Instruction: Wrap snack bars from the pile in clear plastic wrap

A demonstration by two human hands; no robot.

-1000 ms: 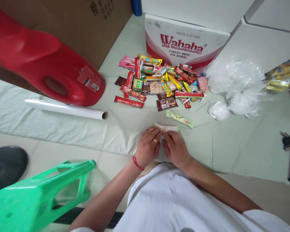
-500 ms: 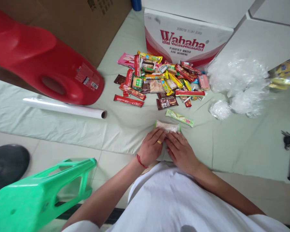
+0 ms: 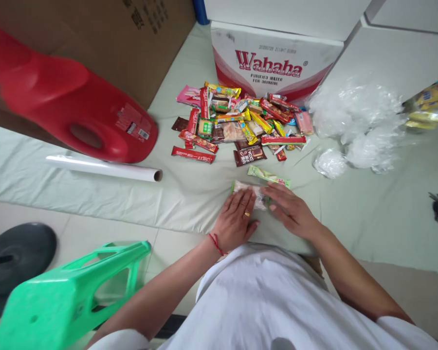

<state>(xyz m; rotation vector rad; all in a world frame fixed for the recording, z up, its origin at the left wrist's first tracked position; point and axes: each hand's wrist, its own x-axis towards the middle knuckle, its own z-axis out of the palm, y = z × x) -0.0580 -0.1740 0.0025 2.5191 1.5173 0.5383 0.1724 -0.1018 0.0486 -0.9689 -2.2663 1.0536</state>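
I have the left hand (image 3: 235,216) laid flat on the clear packet (image 3: 261,201), fingers straight and side by side over its middle, pressing rather than gripping, as I judge it. The right hand (image 3: 291,209) is open too, fingers stretched out and thumb apart, holding nothing that I can make out. Its fingertips are blurred at the packet's right end, and I cannot tell from here whether they touch.

A moment ago both hands lay close together along the packet's near edge; now the right has drawn off to its own side and the left has come forward over the wrapper. I take that to mean the left alone is steadying the packet, with the right free.

The packet lies on the cloth (image 3: 190,204), directly under the left fingers and just left of the right fingertips. Just beyond it is a green bar (image 3: 260,172), its right end close to the right fingers. Farther out I see the snack pile (image 3: 237,132) in front of the white box (image 3: 270,58), with the plastic clumps (image 3: 365,121) to its right. Well to the left are the white roll (image 3: 105,167) and the red bottle (image 3: 111,121).
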